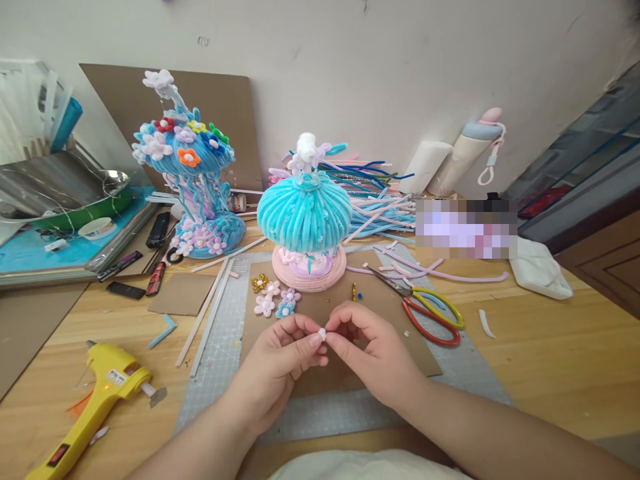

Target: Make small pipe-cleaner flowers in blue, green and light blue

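Observation:
Between my fingertips is a tiny white fuzzy piece (pixel 323 333), likely a rolled bit of pipe cleaner. My left hand (pixel 277 357) pinches it from one side with thumb and forefinger, and my right hand (pixel 375 353) pinches it from the other. Just beyond my left hand lie several small pipe-cleaner flowers (pixel 265 306) in gold, pink, lilac and blue. Behind them stands a turquoise dome-topped pipe-cleaner model (pixel 305 213) on a pink round base (pixel 327 273). Beneath my hands is a brown cardboard sheet (pixel 320 383) on a grey cutting mat (pixel 210 387).
Red-and-yellow-handled scissors (pixel 433 313) lie at the right of the cardboard. At the left rests a yellow glue gun (pixel 107 387). A blue flower-covered model (pixel 185 153) stands at the back left; loose pipe cleaners (pixel 383 213) are heaped behind the turquoise one. A bottle (pixel 465 153) leans at the wall.

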Action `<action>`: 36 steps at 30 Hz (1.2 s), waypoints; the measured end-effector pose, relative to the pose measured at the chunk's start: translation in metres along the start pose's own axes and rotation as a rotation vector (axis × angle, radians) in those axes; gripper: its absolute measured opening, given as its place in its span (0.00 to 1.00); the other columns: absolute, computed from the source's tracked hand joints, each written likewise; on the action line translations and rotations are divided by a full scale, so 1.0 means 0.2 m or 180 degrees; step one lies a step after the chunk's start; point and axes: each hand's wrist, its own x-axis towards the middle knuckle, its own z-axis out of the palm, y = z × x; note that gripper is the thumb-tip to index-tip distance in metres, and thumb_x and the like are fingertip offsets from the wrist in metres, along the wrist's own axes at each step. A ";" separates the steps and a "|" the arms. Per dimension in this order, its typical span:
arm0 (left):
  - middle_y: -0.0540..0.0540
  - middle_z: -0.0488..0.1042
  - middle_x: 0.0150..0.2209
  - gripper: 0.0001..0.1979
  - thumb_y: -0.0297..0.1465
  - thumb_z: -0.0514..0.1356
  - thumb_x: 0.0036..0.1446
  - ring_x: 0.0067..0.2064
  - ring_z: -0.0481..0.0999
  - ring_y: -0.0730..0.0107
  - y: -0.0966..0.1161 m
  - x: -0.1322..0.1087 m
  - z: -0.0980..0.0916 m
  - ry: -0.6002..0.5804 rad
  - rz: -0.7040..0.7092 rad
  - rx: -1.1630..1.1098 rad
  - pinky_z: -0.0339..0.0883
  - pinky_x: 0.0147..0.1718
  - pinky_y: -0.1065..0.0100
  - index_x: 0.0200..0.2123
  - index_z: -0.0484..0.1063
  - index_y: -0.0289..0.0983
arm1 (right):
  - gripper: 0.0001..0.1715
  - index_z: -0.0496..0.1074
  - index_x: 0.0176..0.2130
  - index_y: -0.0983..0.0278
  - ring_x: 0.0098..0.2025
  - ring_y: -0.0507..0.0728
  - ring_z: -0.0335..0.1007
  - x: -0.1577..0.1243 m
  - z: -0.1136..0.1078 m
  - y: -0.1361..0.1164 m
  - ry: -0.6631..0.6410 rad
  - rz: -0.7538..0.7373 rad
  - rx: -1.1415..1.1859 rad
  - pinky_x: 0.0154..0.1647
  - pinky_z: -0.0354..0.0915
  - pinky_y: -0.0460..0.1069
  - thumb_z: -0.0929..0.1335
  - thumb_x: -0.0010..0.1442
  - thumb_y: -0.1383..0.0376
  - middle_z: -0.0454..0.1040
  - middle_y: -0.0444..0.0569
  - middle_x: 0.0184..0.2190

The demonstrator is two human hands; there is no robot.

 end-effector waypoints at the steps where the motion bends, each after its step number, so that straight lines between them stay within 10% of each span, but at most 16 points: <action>1: 0.49 0.73 0.28 0.05 0.26 0.65 0.49 0.30 0.72 0.77 0.00 0.00 0.00 -0.0025 -0.0062 -0.0087 0.67 0.34 0.73 0.30 0.71 0.34 | 0.02 0.67 0.32 0.62 0.31 0.50 0.64 0.00 0.00 0.00 0.0011 -0.0013 0.0002 0.31 0.62 0.45 0.65 0.57 0.69 0.66 0.43 0.29; 36: 0.50 0.75 0.26 0.07 0.28 0.68 0.42 0.29 0.71 0.75 -0.02 0.01 0.00 0.0329 0.0723 0.1028 0.64 0.30 0.74 0.26 0.73 0.35 | 0.05 0.62 0.25 0.63 0.25 0.49 0.56 0.01 0.01 -0.02 -0.0138 0.0155 -0.0128 0.25 0.55 0.44 0.64 0.49 0.72 0.62 0.41 0.23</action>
